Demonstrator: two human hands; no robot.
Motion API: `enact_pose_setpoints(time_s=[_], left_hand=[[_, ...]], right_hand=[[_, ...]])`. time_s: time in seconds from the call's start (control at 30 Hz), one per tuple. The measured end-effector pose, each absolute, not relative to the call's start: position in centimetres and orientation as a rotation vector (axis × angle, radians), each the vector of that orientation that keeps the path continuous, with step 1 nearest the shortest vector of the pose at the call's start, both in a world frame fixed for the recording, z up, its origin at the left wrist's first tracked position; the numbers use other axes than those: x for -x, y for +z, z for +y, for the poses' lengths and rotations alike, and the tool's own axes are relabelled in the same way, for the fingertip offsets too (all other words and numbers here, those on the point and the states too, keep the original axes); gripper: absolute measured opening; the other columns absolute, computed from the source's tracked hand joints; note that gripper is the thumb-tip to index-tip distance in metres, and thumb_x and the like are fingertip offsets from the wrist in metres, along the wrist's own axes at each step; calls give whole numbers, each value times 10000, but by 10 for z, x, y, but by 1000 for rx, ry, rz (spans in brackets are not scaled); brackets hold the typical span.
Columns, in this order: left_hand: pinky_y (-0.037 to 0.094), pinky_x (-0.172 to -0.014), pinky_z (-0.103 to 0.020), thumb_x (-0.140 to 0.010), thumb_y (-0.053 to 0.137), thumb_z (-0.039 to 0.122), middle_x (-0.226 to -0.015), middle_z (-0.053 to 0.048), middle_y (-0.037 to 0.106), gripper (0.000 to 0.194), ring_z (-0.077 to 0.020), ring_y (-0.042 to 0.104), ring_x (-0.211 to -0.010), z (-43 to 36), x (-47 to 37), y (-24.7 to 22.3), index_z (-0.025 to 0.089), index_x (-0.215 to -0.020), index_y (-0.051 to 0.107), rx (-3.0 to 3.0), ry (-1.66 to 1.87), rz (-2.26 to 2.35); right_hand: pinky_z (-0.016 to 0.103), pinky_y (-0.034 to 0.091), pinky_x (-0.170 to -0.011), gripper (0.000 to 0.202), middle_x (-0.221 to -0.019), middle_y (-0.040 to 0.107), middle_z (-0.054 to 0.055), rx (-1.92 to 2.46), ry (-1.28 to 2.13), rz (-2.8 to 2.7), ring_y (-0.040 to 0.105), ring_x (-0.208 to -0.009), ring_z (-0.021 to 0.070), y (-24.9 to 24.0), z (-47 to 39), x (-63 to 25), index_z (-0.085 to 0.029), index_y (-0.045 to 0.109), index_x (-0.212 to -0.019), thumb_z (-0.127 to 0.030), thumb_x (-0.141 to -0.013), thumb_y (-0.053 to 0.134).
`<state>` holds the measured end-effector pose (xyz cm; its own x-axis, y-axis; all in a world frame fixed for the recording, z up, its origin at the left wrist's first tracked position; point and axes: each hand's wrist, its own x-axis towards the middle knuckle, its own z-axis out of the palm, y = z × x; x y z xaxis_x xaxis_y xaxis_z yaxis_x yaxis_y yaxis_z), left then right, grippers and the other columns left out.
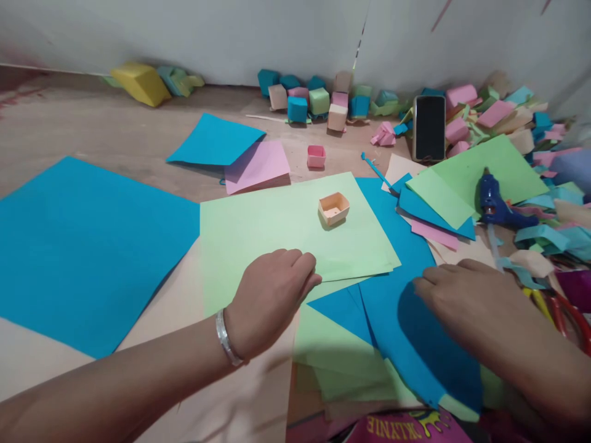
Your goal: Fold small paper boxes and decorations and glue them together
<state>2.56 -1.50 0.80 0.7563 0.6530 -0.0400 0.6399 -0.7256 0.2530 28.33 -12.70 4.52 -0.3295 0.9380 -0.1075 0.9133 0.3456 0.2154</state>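
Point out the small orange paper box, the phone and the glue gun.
small orange paper box [333,208], head view, on its open top.
phone [429,127], head view, middle of its dark screen.
glue gun [490,200], head view, on its blue body.

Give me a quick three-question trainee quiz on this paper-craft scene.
1. True or false: the small peach paper box sits on the light green sheet.
2. Which hand wears the silver bracelet? A) left hand B) right hand
3. Fill in: the right hand rests on a ___ sheet.

Key: 1 true; 2 A; 3 blue
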Motion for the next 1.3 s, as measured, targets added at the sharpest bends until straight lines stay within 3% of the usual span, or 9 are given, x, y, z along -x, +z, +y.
enact_pose_setpoints(time_s=[0.1,0.17,0.23,0.33,0.5,0.7,0.9,1.1,1.3], left_hand=[[229,-554,-305,-973,403,364,-737,-20,552,290,-165,446,-639,-15,-26,8,182,-768,498,-2699,68,1011],[237,-556,-305,-973,400,365,-742,-21,554,290,-167,451,-644,-15,-26,8,181,-773,503,-2697,61,1012],[242,-556,-306,-973,398,363,-745,-22,555,291,-168,453,-645,-14,-26,8,181,-774,506,-2698,60,1011],[249,-559,-308,-971,403,358,-745,-24,559,286,-170,458,-649,-14,-26,8,180,-778,514,-2704,65,1003],[261,-556,-306,-965,420,350,-735,-27,567,276,-170,467,-646,-14,-26,8,177,-776,524,-2710,72,1001],[277,-560,-314,-976,397,346,-739,-27,565,286,-168,471,-650,-14,-25,8,177,-783,522,-2724,113,976],[262,-555,-319,-972,409,346,-732,-22,557,273,-174,467,-649,-15,-26,7,181,-781,512,-2741,96,992],[272,-553,-305,-961,439,340,-726,-19,567,252,-167,476,-642,-14,-26,9,177,-786,517,-2735,77,986],[268,-538,-299,-958,387,493,-722,-34,577,386,-173,501,-635,-15,-30,5,172,-792,523,-2775,92,1024]], right_hand=[[336,332,-644,261,-736,622,43,-1580,154,2496,566,-683,200,51,-119,-259,-200,666,-966,-68,-829,487],[343,346,-635,433,-818,647,65,-1549,188,2410,588,-734,224,48,-117,-245,-165,592,-1212,-39,-809,492],[350,345,-595,518,-797,653,83,-1529,211,2264,595,-702,238,41,-119,-238,-104,551,-1275,12,-775,476],[355,327,-543,474,-697,643,91,-1532,229,2135,586,-610,245,36,-124,-239,-68,626,-1166,55,-741,456],[356,291,-534,243,-592,563,87,-1715,384,2227,527,-543,233,50,-123,-239,-143,652,-699,24,-740,481],[367,355,-692,359,-929,613,107,-1588,169,2732,523,-827,251,35,-108,-224,-145,541,-1258,-120,-908,468],[365,327,-687,344,-885,599,76,-1508,123,2676,499,-799,231,18,-102,-217,-160,546,-1259,-132,-931,448],[374,327,-702,237,-809,602,84,-1538,281,2706,508,-763,215,22,-105,-225,-72,667,-1017,-39,-875,480],[383,328,-715,348,-799,605,70,-1496,235,2720,514,-752,218,22,-104,-223,-137,593,-1232,-96,-925,434]])
